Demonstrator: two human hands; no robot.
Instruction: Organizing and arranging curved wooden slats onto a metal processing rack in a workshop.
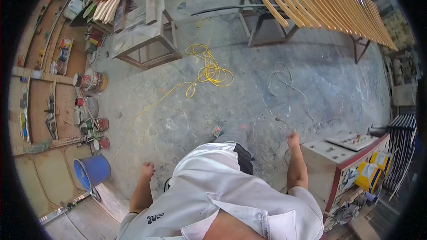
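Observation:
My left hand (148,169) hangs over the floor at the lower left, fingers curled in, with nothing visible in it. On the other side, my right hand (292,140) is closed beside the white cabinet. A thin cord (284,123) with a dark, plug-like end sticks out past its fingers on the far side. How the fingers grip the cord is too small to see clearly. Nearest to my left hand stands a blue bucket (94,171).
A tangled yellow cable (209,72) and a grey cable (281,84) lie on the concrete floor. A worn table (142,40) stands far left, paint cans (91,81) along the left wall. Curved wooden strips (320,4) rest on trestles far right. The cabinet (320,155) stands at right.

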